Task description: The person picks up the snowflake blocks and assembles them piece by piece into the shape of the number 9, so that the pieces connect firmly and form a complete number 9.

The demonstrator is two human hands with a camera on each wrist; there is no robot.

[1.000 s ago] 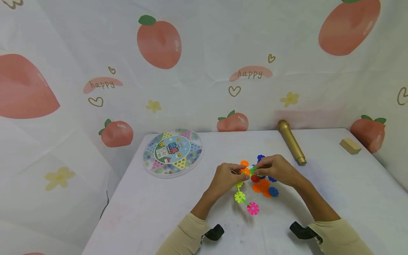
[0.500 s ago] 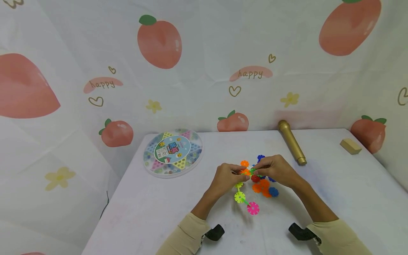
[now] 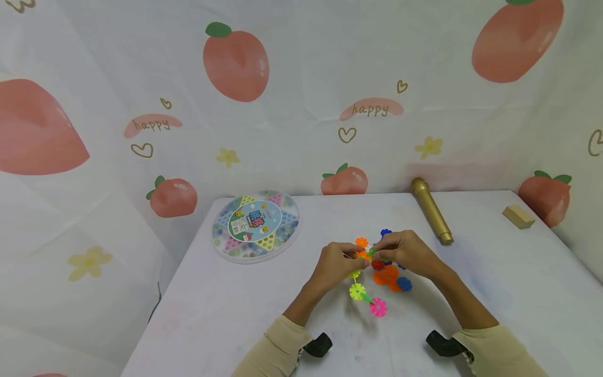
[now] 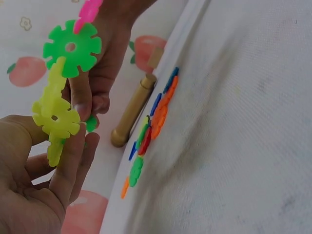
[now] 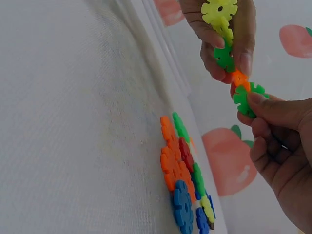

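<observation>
A chain of interlocking plastic snowflake discs hangs between my two hands above the table. My left hand [image 3: 332, 264] pinches the chain at an orange disc [image 5: 239, 78], thumb and fingers on its two sides. The right hand [image 3: 409, 252] pinches a green disc [image 5: 241, 101] that meets this orange one edge to edge. Below the left hand dangle a yellow disc [image 3: 357, 291] and, at the tail, a pink disc [image 3: 378, 307]. Another green disc [image 4: 72, 48] joins yellow to pink in the left wrist view. Fingertips hide part of the joint.
Loose discs, among them orange [image 3: 391, 275], blue [image 3: 404, 284] and red [image 3: 378, 265], lie on the table [image 3: 226, 324] under the hands. A round game box [image 3: 221, 220] sits back left. Toward the back right are a gold microphone [image 3: 432, 212] and a wooden block [image 3: 518, 215].
The dangling tail with the yellow and pink discs has swung slightly right. The green disc in the right fingers has tilted a little; both hands stay almost in place.
</observation>
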